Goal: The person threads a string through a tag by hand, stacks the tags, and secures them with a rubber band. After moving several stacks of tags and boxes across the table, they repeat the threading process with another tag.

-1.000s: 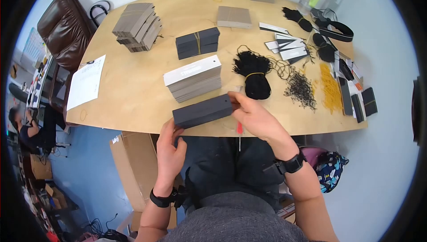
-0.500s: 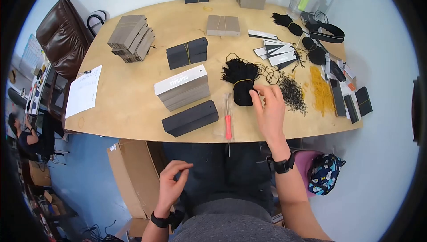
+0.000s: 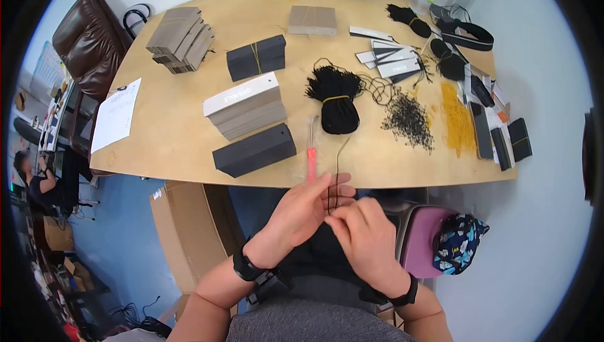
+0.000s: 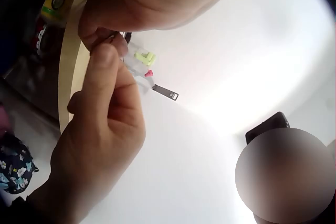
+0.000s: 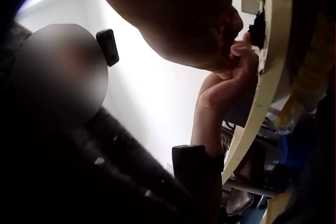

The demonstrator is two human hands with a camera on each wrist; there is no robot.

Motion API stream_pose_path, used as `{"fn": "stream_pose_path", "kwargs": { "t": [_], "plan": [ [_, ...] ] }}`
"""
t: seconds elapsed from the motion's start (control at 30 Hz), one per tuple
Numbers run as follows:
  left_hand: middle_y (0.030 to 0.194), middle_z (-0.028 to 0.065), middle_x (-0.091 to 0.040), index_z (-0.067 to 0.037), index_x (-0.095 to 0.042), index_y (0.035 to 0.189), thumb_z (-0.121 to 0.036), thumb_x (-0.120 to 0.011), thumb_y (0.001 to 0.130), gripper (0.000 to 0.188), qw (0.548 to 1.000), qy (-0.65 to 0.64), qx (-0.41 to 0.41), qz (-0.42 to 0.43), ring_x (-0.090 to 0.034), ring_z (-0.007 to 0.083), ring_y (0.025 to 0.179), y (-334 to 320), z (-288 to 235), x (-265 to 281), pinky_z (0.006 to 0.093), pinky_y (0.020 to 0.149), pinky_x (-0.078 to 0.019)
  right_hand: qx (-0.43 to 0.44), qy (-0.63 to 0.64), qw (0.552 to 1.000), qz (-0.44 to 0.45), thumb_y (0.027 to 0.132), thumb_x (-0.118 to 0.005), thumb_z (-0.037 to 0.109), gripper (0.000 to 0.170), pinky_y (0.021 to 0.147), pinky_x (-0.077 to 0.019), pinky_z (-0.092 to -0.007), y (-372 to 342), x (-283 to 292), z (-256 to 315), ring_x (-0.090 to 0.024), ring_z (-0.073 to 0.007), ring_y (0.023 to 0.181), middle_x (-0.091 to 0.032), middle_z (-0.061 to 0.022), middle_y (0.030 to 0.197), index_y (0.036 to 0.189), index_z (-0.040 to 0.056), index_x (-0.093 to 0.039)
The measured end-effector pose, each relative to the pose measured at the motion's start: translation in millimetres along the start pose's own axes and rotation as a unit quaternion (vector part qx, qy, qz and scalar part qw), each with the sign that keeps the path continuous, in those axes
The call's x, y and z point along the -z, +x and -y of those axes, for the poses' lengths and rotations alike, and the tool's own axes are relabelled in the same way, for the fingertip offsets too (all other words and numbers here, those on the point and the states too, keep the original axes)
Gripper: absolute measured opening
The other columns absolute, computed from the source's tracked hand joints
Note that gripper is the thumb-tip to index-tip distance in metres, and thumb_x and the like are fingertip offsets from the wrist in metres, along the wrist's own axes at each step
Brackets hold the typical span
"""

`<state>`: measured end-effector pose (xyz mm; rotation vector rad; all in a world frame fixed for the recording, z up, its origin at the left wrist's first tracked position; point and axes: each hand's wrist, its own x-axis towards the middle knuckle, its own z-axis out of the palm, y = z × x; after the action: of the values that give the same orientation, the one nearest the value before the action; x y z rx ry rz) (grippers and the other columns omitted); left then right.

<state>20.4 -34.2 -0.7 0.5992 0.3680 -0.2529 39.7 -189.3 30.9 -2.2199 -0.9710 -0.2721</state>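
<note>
A thin black cord point(image 3: 338, 159) stands up in a loop between my two hands, in front of the table's near edge. My left hand point(image 3: 304, 211) holds it between thumb and fingers, the strands running across the fingers. At the cord's lower part, the thumb and forefinger of my right hand point(image 3: 368, 235) pinch it, close against the left fingers. In the left wrist view the fingertips of both hands meet. Beyond them on the table lies a banded bundle of black cords point(image 3: 340, 114). A red-handled tool point(image 3: 311, 161) rests left of it.
Left of the tool stand a black card stack point(image 3: 255, 151) and a white-topped stack point(image 3: 245, 109). Black clips point(image 3: 409, 120), yellow rubber bands point(image 3: 458, 118) and corded tags point(image 3: 393, 59) lie to the right. Card stacks point(image 3: 182, 40) stand farther back. A cardboard box point(image 3: 189, 235) is below left.
Both hands have left the black card stack, which now stands on the table. The right hand reached to the cord bundle, then came back to the left hand, with a cord now between them.
</note>
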Motion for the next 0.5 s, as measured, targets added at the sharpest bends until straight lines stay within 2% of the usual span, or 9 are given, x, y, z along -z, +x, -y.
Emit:
{"fn": "stream_pose_path", "kwargs": {
  "t": [0.03, 0.1, 0.13, 0.17, 0.23, 0.3, 0.4, 0.43, 0.5],
  "plan": [
    [0.108, 0.0094, -0.065, 0.003, -0.055, 0.131, -0.026, -0.045, 0.107, 0.039, 1.000, 0.000, 0.005, -0.001, -0.062, 0.0188, 0.099, 1.2, 3.2, 1.3, 0.0353, 0.090, -0.0494, -0.014, 0.007, 1.000, 0.026, 0.078, -0.077, 0.013, 0.017, 0.061, -0.0483, -0.0363, -10.3, 2.8, 2.3, -0.059, -0.0257, 0.074, -0.055, -0.0069, 0.081, 0.087, 0.0074, -0.064],
    [0.098, 0.0042, -0.062, 0.003, -0.055, 0.131, -0.025, -0.046, 0.106, 0.039, 1.000, 0.016, 0.014, -0.005, -0.058, 0.0147, 0.087, 1.9, 8.4, 5.4, 0.0333, 0.083, -0.0490, -0.031, 0.015, 0.998, 0.053, 0.077, -0.079, 0.012, 0.018, 0.061, -0.0486, -0.0363, -26.8, 4.5, 3.9, -0.059, -0.0258, 0.074, -0.057, -0.0071, 0.081, 0.087, 0.0070, -0.064],
    [0.091, 0.0007, -0.058, 0.004, -0.056, 0.129, -0.024, -0.048, 0.106, 0.038, 0.999, 0.021, 0.006, -0.027, -0.051, 0.0109, 0.079, -1.4, 9.6, -1.0, 0.0299, 0.076, -0.0455, -0.028, 0.034, 0.997, 0.070, 0.077, -0.079, 0.012, 0.019, 0.060, -0.0487, -0.0362, -34.2, 3.0, 3.2, -0.059, -0.0256, 0.074, -0.056, -0.0071, 0.082, 0.087, 0.0070, -0.064],
    [0.091, 0.0007, -0.058, 0.004, -0.056, 0.129, -0.024, -0.048, 0.106, 0.038, 0.999, 0.021, 0.008, -0.029, -0.051, 0.0109, 0.079, -3.7, 11.4, -1.2, 0.0299, 0.076, -0.0455, -0.025, 0.053, 0.994, 0.088, 0.077, -0.080, 0.012, 0.019, 0.060, -0.0487, -0.0361, -39.2, 1.3, 2.2, -0.059, -0.0254, 0.074, -0.056, -0.0071, 0.082, 0.088, 0.0070, -0.064],
    [0.084, -0.0009, -0.054, 0.005, -0.058, 0.127, -0.023, -0.049, 0.106, 0.036, 0.997, 0.057, -0.018, -0.049, -0.045, 0.0083, 0.072, -7.5, 14.3, -0.5, 0.0255, 0.067, -0.0402, -0.019, 0.084, 0.991, 0.104, 0.078, -0.079, 0.014, 0.019, 0.060, -0.0491, -0.0359, -42.7, 1.1, -0.5, -0.059, -0.0257, 0.074, -0.056, -0.0070, 0.083, 0.089, 0.0076, -0.065],
    [0.081, -0.0021, -0.052, 0.004, -0.061, 0.123, -0.022, -0.049, 0.106, 0.034, 0.995, 0.086, -0.031, -0.051, -0.042, 0.0069, 0.069, -13.5, 16.2, 3.0, 0.0232, 0.063, -0.0369, -0.015, 0.138, 0.974, 0.178, 0.082, -0.076, 0.018, 0.019, 0.061, -0.0491, -0.0348, -39.3, 4.6, -6.3, -0.058, -0.0239, 0.077, -0.053, -0.0070, 0.083, 0.091, 0.0085, -0.063],
    [0.075, -0.0044, -0.046, 0.003, -0.065, 0.119, -0.021, -0.050, 0.105, 0.031, 0.986, 0.154, -0.056, -0.034, -0.037, 0.0048, 0.066, -27.8, 12.8, 6.4, 0.0201, 0.059, -0.0313, -0.091, 0.180, 0.973, 0.109, 0.084, -0.074, 0.013, 0.020, 0.062, -0.0480, -0.0334, -17.5, 18.2, -23.1, -0.059, -0.0236, 0.073, -0.057, -0.0100, 0.085, 0.100, 0.0050, -0.065],
    [0.073, -0.0055, -0.043, 0.002, -0.066, 0.117, -0.021, -0.051, 0.105, 0.030, 0.979, 0.192, -0.067, -0.016, -0.036, 0.0041, 0.065, -33.6, 10.8, 5.9, 0.0194, 0.058, -0.0289, -0.136, 0.200, 0.966, 0.085, 0.086, -0.072, 0.011, 0.018, 0.063, -0.0471, -0.0297, -8.0, 24.8, -23.6, -0.059, -0.0192, 0.069, -0.057, -0.0087, 0.084, 0.102, 0.0047, -0.066],
    [0.073, -0.0061, -0.042, 0.002, -0.067, 0.114, -0.021, -0.051, 0.105, 0.030, 0.974, 0.217, -0.064, -0.011, -0.036, 0.0044, 0.067, -43.3, 8.2, 5.1, 0.0197, 0.059, -0.0295, -0.154, 0.249, 0.953, 0.080, 0.090, -0.070, 0.010, 0.017, 0.064, -0.0459, -0.0265, 4.7, 26.8, -30.3, -0.055, -0.0122, 0.068, -0.056, -0.0050, 0.082, 0.104, 0.0035, -0.066]
  ]
}}
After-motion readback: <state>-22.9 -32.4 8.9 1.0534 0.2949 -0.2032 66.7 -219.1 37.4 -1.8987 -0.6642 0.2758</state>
